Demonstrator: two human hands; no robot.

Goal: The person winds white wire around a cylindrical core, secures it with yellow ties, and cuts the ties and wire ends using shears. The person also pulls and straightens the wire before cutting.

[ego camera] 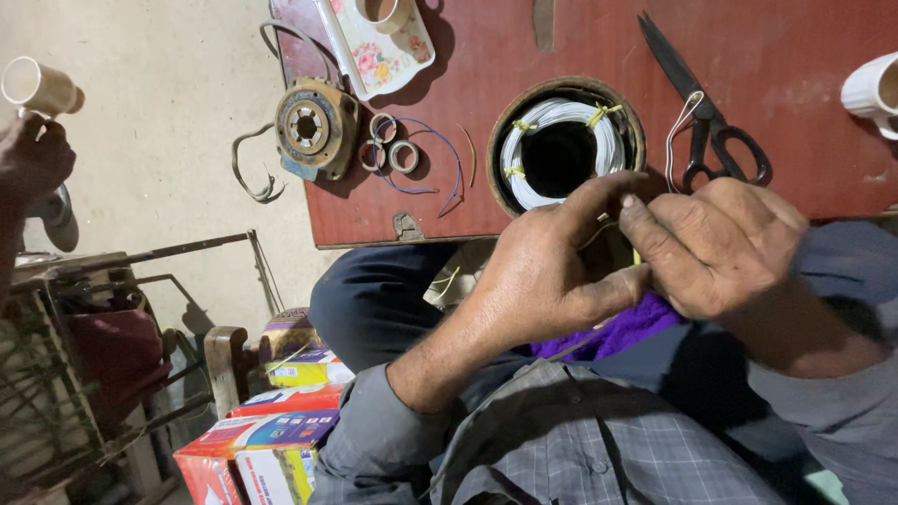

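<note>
Spreading widest, the reddish-brown board (393, 201) carries a round motor stator (564, 142) wound with white wire, black scissors (703, 114) and tape rolls (391, 152). Left hand (543, 276) and right hand (716, 245) pinch thin wire (599, 234) just below the stator, over purple cloth (622, 332).

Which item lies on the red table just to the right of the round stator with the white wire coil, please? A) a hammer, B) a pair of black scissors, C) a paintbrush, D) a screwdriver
B: a pair of black scissors lies on the red table, right of the stator.
</note>
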